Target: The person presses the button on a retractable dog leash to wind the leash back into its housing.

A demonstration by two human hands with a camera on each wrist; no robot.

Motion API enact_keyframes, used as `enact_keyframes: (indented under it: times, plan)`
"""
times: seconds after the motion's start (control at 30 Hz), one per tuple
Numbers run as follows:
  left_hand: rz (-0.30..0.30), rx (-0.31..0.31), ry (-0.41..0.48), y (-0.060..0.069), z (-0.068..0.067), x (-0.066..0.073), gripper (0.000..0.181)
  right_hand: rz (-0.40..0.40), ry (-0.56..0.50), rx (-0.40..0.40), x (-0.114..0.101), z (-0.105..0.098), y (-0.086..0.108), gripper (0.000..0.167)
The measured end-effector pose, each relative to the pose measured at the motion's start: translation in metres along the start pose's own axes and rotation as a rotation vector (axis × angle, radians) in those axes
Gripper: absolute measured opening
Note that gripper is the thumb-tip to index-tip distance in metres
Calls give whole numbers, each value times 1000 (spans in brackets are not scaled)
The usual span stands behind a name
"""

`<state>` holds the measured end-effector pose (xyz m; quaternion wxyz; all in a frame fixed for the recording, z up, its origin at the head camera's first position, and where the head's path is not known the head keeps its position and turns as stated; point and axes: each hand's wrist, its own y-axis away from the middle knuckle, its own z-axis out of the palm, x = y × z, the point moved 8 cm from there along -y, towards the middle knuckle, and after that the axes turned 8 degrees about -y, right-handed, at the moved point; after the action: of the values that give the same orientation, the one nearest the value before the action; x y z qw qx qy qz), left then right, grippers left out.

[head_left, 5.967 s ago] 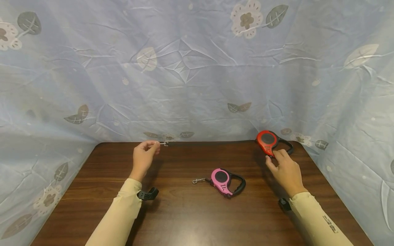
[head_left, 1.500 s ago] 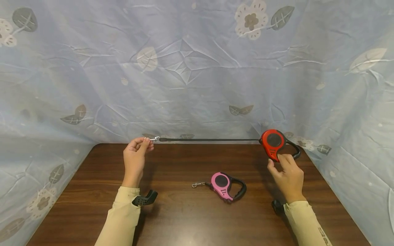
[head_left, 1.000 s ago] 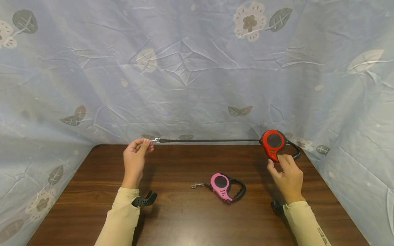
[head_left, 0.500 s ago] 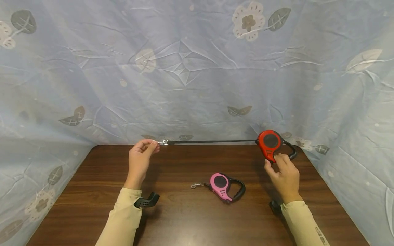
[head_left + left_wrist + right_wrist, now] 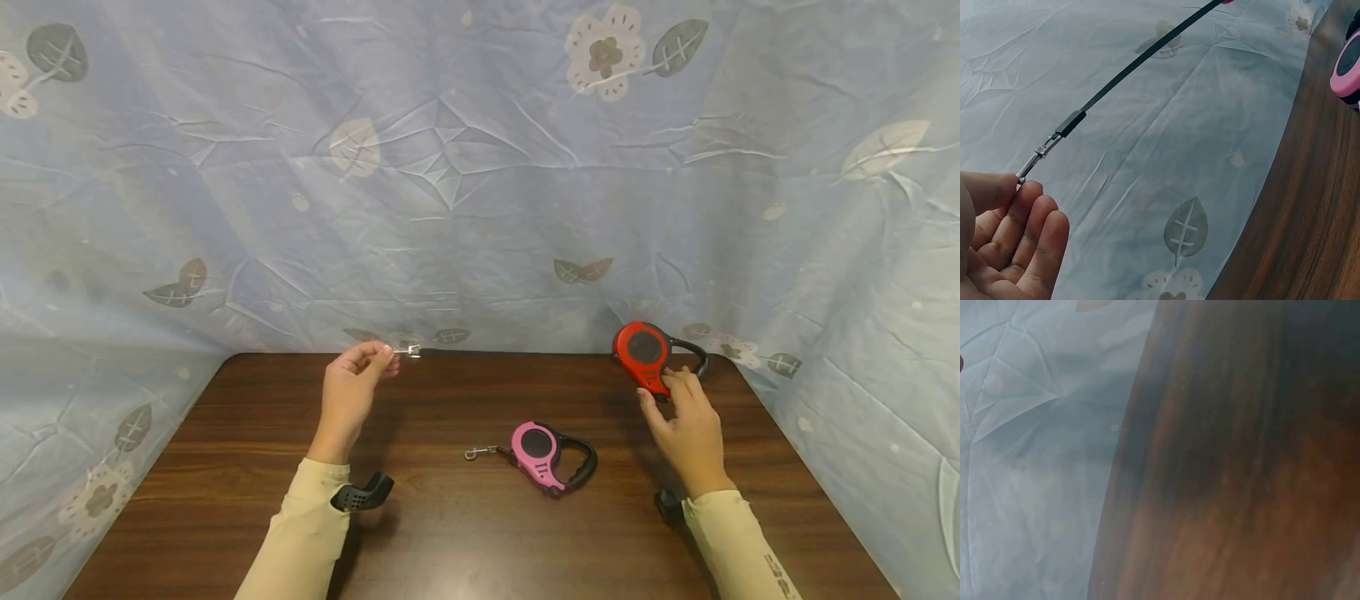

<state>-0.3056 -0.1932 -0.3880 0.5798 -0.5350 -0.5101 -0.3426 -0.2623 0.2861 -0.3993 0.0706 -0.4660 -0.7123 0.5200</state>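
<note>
My left hand (image 5: 351, 398) pinches the metal snap clip (image 5: 409, 351) of a red retractable dog leash between thumb and fingers. In the left wrist view, the black strap (image 5: 1141, 57) runs taut from this clip (image 5: 1039, 153) up to the right. The red leash case (image 5: 643, 354), with its black loop handle (image 5: 696, 357), is held above the table's far right by my right hand (image 5: 690, 429). Its thumb and fingers grip the case's lower tip. A pink retractable leash (image 5: 537, 446) lies on the table between my forearms, its clip (image 5: 480, 452) pointing left.
The dark wooden table (image 5: 450, 542) ends at a floral cloth curtain (image 5: 465, 233) behind and on both sides. Each wrist wears a black band mount (image 5: 363, 493). The right wrist view holds only curtain and blurred table, with a dark speck at its left edge.
Since 1.5 s ago, my left hand with the clip has moved right and my right hand with the red case left and slightly lower. The strap span between them is shorter. The pink leash stays put.
</note>
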Motion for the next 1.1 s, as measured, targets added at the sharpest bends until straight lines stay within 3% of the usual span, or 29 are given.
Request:
enact_keyframes:
  times: [0.2,0.47,0.6,0.87,1.1]
  plan:
    - [4,-18,-19,1,5,1,25,-21,18,6,-4,-1,0,30]
    - [-3,-60,-64,3,13,3,21,-97,22,97,-10,-4,-1,30]
    - [-9,-61,-62,3,13,3,21,-126,20,104,-14,-2,-3,33]
    - [-27,-46,-69,3,13,1,21,-119,27,72,-19,-1,-5,32]
    - [-31,-41,-67,3,13,0,20,-83,78,-8,-19,4,-3,36]
